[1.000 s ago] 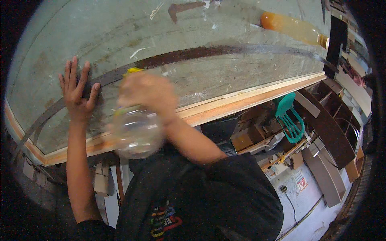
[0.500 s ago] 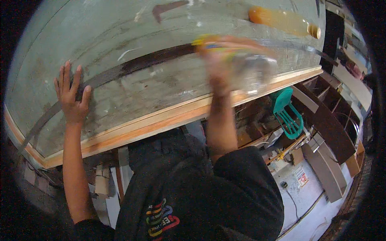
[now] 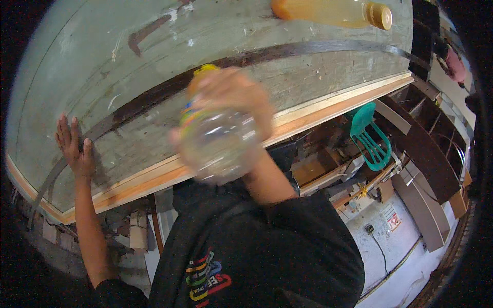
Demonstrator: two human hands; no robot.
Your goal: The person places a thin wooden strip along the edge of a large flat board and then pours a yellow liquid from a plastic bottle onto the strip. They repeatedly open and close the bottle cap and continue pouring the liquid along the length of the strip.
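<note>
A long dark thin strip (image 3: 164, 94) lies across the grey-green tabletop (image 3: 56, 87), its ends reaching past the left and right sides. My left hand (image 3: 77, 154) rests with fingers stretched out, its thumb beside the strip near the left end. My right hand (image 3: 239, 95), blurred by motion, is wrapped round a clear plastic bottle (image 3: 218, 146) with a yellow top. The bottle tilts with its top toward the strip and its wide base toward me. Whether the top touches the strip I cannot tell.
A bottle of orange-yellow liquid (image 3: 323, 11) lies on its side at the far edge of view. Pale wooden edging (image 3: 292, 122) runs along the table's near side. Below right are a green plastic chair (image 3: 371, 138) and a dark shelf unit (image 3: 418, 141). Someone in pink (image 3: 454, 64) is partly visible.
My right hand has brought the clear bottle leftward and closer to me. The whole view has shifted a little; my left hand stays flat near the strip.
</note>
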